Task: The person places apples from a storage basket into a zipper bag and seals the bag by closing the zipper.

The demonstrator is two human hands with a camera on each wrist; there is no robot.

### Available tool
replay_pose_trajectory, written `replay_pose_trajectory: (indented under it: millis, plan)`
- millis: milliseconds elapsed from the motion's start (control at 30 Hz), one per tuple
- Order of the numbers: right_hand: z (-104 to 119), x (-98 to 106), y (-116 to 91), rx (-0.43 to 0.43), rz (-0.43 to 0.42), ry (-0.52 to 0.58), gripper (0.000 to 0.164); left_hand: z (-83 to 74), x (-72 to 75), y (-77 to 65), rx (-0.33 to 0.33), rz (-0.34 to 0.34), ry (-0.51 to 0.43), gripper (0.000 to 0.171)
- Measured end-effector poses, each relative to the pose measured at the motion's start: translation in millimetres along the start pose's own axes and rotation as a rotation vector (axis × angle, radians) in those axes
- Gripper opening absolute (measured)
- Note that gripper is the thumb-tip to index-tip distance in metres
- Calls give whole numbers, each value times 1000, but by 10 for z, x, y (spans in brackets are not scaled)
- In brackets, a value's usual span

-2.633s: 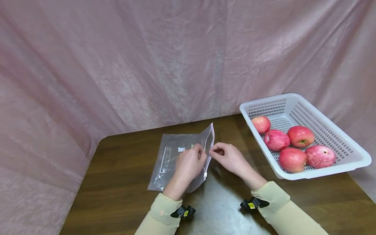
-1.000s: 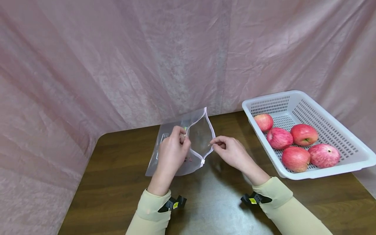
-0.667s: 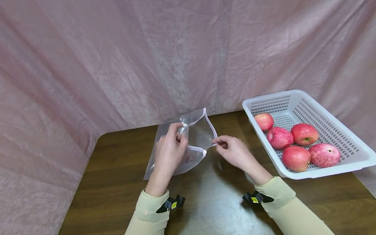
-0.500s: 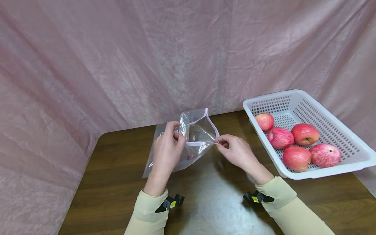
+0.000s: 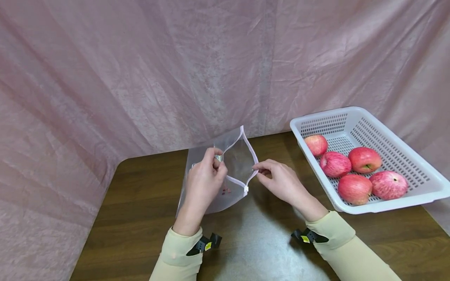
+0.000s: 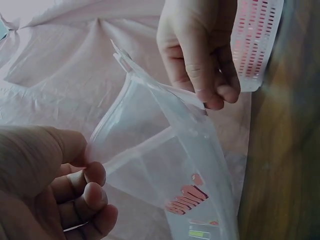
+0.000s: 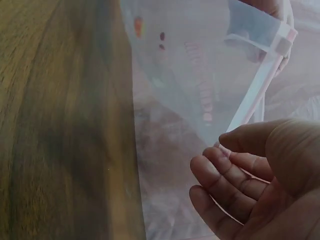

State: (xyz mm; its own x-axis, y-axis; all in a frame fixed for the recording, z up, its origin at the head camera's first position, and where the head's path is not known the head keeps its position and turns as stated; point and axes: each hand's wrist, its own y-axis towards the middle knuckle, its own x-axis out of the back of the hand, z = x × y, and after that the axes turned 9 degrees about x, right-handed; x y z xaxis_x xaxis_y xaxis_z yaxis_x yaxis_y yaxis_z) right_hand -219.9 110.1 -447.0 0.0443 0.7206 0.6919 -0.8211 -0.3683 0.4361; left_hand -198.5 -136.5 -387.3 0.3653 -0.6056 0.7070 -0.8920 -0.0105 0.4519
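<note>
Between both hands a clear zip bag (image 5: 219, 199) is spread at its mouth, which has a pale pink zip strip and a white slider (image 5: 246, 189) at the near corner. My left hand (image 5: 205, 177) pinches the left side of the mouth between thumb and fingers. The opposite side is pinched by my right hand (image 5: 279, 181), fingertips right on the strip. The left wrist view shows the bag (image 6: 195, 150) with red lettering and the gap between its two walls. In the right wrist view the slider (image 7: 284, 46) sits at the strip's end, beyond the right hand (image 7: 250, 185).
A white slotted plastic basket (image 5: 427, 193) stands at the right with several red apples (image 5: 355, 189) inside. Under everything is a brown wooden table (image 5: 133, 218). A pink cloth (image 5: 158, 78) hangs along the back and left sides.
Both hands were close together at the bag's mouth; the left hand has moved left, so the mouth now gapes wide. The slider corner, folded inward half a second ago, points outward again.
</note>
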Motion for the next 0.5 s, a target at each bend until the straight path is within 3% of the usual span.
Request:
replay_pose_trajectory:
  millis: [233,500]
  plan:
    - [41,-15,-9,125,-57,-20,21,8,0,-8,-5,10,-4,27]
    - [34,-47,16,426,-129,-97,25,-12,-1,-5,12,90,0,25]
